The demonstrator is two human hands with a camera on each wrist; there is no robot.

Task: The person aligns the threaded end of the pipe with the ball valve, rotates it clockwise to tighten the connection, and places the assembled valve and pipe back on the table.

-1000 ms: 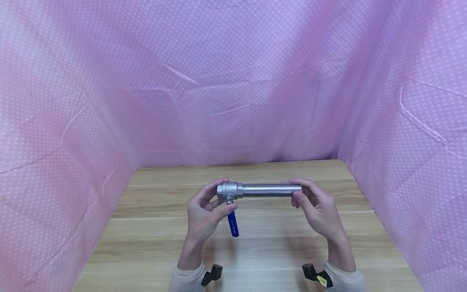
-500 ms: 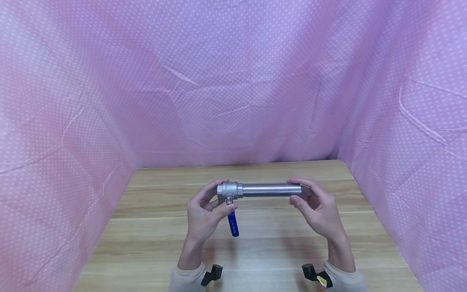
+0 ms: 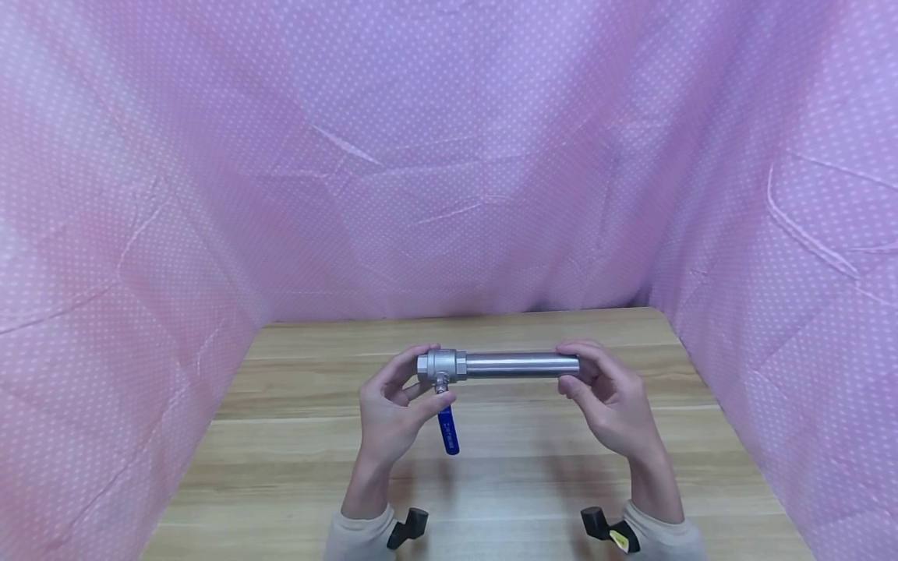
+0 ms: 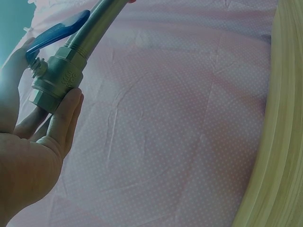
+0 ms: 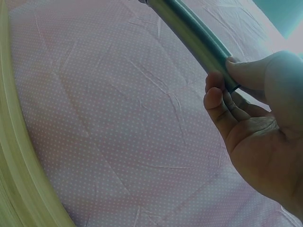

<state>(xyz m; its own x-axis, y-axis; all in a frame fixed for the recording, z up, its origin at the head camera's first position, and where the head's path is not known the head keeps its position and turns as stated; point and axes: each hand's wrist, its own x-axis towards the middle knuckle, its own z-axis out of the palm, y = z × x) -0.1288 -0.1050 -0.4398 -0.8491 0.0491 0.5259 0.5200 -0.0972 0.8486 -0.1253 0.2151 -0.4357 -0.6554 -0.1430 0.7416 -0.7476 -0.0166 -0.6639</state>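
A metal ball valve [image 3: 442,364] with a blue lever handle [image 3: 449,433] is joined to a straight steel pipe [image 3: 519,365], and the two lie level above the table. My left hand [image 3: 388,421] grips the valve, its thumb by the base of the lever and fingers behind the body. In the left wrist view the fingertips press on the valve body [image 4: 59,78]. At the pipe's far right end, my right hand [image 3: 619,405] pinches the tube between thumb and fingers. The right wrist view shows the thumb touching the pipe [image 5: 199,40] near its end.
Below the hands is a light wooden table [image 3: 281,452]. Pink dotted cloth [image 3: 449,195] hangs behind it and along both sides. Each wrist wears a black mount, the left mount [image 3: 408,528] and the right mount [image 3: 609,528].
My right thumb has slid slightly down along the pipe's end, and the right fingers have shifted a little. The valve, the pipe and my left hand look unmoved.
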